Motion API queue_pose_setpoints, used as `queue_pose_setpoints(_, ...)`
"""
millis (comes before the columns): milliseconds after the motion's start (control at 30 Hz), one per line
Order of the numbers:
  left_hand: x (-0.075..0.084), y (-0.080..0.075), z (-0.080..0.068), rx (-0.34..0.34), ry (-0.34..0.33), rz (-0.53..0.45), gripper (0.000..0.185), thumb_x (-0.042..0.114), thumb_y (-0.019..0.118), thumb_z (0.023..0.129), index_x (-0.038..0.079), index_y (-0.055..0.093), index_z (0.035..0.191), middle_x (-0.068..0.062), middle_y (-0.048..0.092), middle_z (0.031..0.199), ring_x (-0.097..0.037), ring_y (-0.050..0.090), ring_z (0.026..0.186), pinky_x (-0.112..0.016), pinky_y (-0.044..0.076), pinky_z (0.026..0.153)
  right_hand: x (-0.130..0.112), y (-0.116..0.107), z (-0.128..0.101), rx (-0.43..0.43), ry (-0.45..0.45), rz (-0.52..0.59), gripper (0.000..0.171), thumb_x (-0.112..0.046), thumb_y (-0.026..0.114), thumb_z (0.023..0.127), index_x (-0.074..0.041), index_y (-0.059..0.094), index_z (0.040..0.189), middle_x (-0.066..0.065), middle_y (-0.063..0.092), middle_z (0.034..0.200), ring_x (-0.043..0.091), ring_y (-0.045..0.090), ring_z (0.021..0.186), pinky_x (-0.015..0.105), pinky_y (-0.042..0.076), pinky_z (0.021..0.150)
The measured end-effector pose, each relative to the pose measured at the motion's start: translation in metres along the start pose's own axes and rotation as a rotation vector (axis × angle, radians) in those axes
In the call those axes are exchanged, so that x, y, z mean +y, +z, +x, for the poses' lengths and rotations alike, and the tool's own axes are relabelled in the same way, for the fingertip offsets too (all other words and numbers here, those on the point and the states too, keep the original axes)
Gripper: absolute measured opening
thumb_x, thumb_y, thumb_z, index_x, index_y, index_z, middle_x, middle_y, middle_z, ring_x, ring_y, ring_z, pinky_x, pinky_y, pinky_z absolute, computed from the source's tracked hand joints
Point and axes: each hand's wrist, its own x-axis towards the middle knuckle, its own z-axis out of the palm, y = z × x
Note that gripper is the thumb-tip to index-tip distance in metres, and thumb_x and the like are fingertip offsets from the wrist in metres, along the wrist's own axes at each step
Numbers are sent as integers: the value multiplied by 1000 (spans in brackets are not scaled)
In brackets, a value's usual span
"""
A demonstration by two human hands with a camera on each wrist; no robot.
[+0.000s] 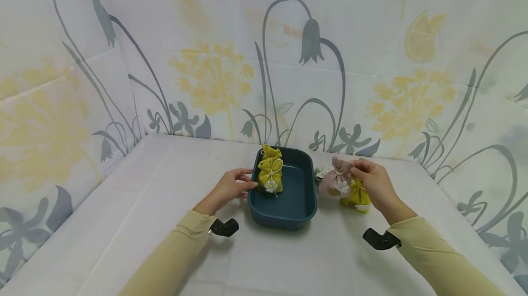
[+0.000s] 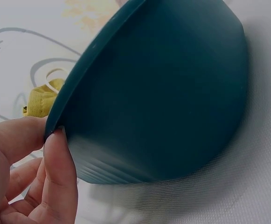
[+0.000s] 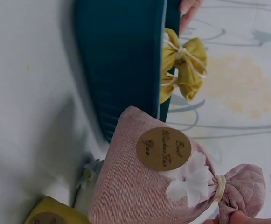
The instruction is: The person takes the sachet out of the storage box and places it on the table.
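My left hand (image 1: 229, 187) pinches the left rim of a dark teal rectangular bin (image 1: 284, 222), thumb and finger astride the edge in the left wrist view. Inside, along the left side, lie two yellow drawstring sachets (image 1: 270, 174), one behind the other. To the right of the bin, my right hand (image 1: 374, 185) grips the gathered neck of a pink drawstring sachet (image 1: 331, 184). This sachet hangs beside the bin wall; the right wrist view shows its round brown label (image 3: 163, 149) and white flower (image 3: 189, 179). Only a bit of the right fingers shows there.
Another yellow sachet (image 1: 357, 200) lies on the table under my right hand. A pale sachet (image 1: 321, 173), mostly hidden by the pink one, sits by the bin's right side. White cloth with printed flowers (image 1: 214, 76) hangs behind the white table (image 1: 173, 158).
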Motion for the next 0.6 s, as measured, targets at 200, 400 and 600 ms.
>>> queue_pose_setpoints(200,0,0,0,-5,8,-2,54,15,70,84,9,50,133,-13,54,109,-18,61,72,-29,55,65,12,9,1,51,-27,-85,28,-11,56,93,13,58,107,8,59,91,8,52,81,17,47,68)
queue_pose_setpoints(400,1,0,-2,-3,16,-4,53,14,70,85,8,50,134,-13,54,108,-18,62,71,-29,55,65,16,19,1,92,-37,-243,22,-4,55,93,11,62,107,16,61,96,11,51,79,18,46,62)
queue_pose_setpoints(600,0,0,-2,2,14,-5,53,14,70,85,9,50,133,-13,54,108,-18,62,71,-29,55,65,21,24,2,101,-65,-326,18,-3,58,91,9,65,102,17,63,93,17,55,80,18,45,60)
